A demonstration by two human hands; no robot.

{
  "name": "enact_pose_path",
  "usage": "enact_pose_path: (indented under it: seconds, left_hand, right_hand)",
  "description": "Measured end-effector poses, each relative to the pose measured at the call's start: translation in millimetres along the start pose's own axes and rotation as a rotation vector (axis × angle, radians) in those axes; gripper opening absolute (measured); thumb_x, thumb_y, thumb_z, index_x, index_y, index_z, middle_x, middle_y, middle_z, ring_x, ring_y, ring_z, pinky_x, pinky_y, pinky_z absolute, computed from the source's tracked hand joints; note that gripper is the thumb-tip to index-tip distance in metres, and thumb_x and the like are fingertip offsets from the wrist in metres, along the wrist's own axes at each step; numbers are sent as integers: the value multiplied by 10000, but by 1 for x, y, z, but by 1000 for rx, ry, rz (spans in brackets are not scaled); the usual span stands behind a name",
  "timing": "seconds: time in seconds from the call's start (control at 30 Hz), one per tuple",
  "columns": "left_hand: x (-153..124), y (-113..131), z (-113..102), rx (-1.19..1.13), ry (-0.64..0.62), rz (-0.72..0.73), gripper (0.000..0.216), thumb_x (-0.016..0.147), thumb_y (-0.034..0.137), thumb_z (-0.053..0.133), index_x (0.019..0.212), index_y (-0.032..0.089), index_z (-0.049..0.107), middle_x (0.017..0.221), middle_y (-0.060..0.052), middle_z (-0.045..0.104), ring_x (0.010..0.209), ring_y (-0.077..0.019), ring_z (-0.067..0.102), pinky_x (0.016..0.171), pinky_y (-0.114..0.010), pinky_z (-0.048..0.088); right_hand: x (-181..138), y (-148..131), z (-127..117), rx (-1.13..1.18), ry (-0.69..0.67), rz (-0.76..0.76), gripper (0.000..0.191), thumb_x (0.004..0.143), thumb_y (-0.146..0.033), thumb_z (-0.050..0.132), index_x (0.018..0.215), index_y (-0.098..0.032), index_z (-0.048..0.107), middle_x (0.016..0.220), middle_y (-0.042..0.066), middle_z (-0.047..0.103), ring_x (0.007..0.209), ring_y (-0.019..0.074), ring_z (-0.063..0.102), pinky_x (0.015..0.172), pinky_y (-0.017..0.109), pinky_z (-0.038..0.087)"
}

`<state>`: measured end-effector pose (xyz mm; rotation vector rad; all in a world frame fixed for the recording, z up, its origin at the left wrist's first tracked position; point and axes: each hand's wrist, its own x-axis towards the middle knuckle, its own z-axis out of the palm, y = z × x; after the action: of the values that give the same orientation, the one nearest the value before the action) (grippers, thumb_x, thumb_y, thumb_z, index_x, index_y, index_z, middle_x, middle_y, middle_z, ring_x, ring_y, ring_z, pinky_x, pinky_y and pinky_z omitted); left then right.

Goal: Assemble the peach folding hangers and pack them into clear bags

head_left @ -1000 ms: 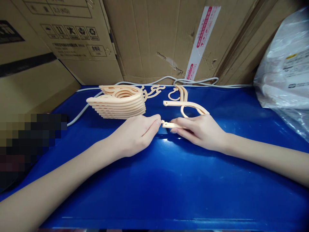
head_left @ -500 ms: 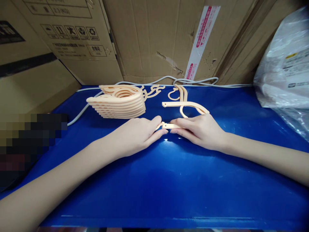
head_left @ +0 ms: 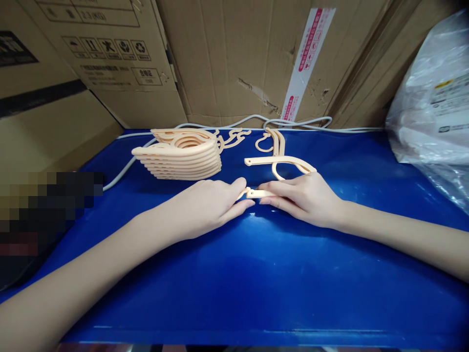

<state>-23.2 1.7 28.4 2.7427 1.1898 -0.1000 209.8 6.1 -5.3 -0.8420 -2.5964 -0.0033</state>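
Observation:
My left hand (head_left: 216, 203) pinches a small cream plastic hanger piece, mostly hidden by the fingers; its tip (head_left: 248, 190) shows beyond the thumb. Between the thumb and fingers of my right hand (head_left: 300, 198) is a cream plastic hanger arm (head_left: 255, 194) with a hole in its end. The two pieces meet at their ends, but whether they are joined I cannot tell. Behind my right hand, another hanger arm (head_left: 271, 160) curves toward the knuckles. Loose hanger parts (head_left: 280, 143) with a hook lie farther back. To the left rises a neat stack of cream hangers (head_left: 179, 161).
Cardboard boxes (head_left: 227, 63) wall off the back of the blue tabletop (head_left: 234, 288). A white cable (head_left: 252, 117) runs along the rear edge. Clear plastic packaging (head_left: 428, 107) bulges in at the right. A blurred-out dark object (head_left: 47, 220) sits at the left edge.
Both hands have dipped very slightly, with the held pieces still end to end. The stack and loose parts stay where they were.

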Motion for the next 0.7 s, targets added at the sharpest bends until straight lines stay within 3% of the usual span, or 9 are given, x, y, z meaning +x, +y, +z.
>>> enact_pose_path:
  seconds: [0.33,0.7]
  left_hand:
    - [1,-1,3,-64,29,26,367,1036,479,318,819,208,437,588,29,514,509,-174,500,500,-267,232]
    - [4,-6,8,33,68,13,368,1029,474,353,825,198,485,589,11,539,536,-184,535,497,-264,237]
  right_hand:
    - [2,-3,-1,9,-30,-15,402,1035,-416,366,1080,-184,692,732,19,737,581,118,643,551,227,382]
    - [2,-1,-1,32,-68,16,362,1028,-392,390,1111,-192,681,746,18,738,590,129,649,559,230,391]
